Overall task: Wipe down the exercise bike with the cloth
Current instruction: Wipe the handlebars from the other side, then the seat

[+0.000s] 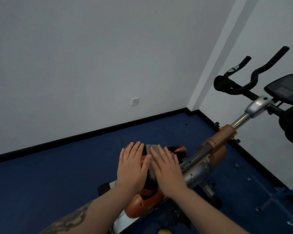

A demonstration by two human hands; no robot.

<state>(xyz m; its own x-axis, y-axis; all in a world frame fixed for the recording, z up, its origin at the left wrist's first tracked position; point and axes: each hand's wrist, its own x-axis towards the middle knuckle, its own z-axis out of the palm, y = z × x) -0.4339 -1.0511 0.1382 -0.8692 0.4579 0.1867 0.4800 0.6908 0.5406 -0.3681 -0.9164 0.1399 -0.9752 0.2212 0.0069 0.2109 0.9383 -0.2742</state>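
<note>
Both flat: right hand [166, 168] presses the soft, limp cloth [153, 150]; left hand [132, 163] just beside steadies the saddle [146, 197].

Head view, dim and cool in tone. Soft, even light is falling across the wall [91, 56], which is shading from pale grey at upper right to a darker grey at lower left. The floor [41, 191] is reading as deep, underexposed blue. A brighter band is running up the corner pillar [215, 53]. Highlights are glinting on the bike's [200, 171] silver post. Wide-angle distortion is bending the baseboard and tilting the walls. Fine detail is looking soft and smeared, especially around the hands [134, 166].
</note>
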